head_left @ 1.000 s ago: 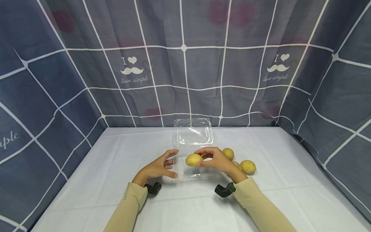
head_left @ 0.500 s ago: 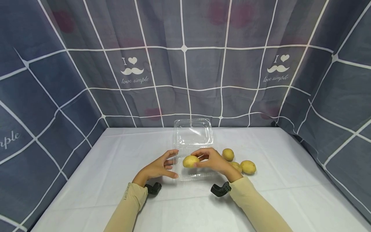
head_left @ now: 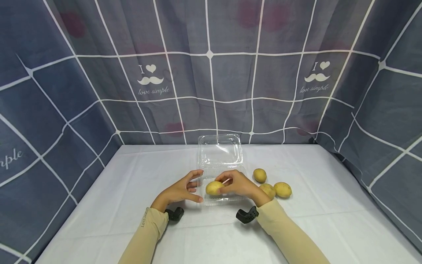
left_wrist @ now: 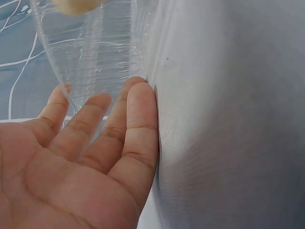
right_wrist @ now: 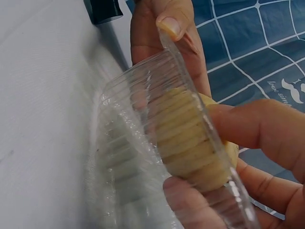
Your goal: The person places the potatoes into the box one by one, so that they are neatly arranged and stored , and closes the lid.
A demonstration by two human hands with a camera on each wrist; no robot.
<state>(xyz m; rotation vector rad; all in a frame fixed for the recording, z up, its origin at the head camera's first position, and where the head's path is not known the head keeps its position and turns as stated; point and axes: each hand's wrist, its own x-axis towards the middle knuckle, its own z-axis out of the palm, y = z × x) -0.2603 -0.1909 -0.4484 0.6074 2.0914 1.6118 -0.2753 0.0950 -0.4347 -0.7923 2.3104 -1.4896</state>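
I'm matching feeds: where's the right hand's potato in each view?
Head: the potato, lower middle, in the right hand.
Left wrist: seemingly this potato, top left, cut off by the frame.
Right wrist: the potato, right of centre, mostly behind the clear container.
Shared landmark: that clear container.

Potato [head_left: 213, 188] in right hand [head_left: 236, 184], left hand [head_left: 179, 190] at clear container [head_left: 220, 154]

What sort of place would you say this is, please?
Probably an improvised recording booth: printed curtains line three sides of a white-covered table, and two black wrist devices show.
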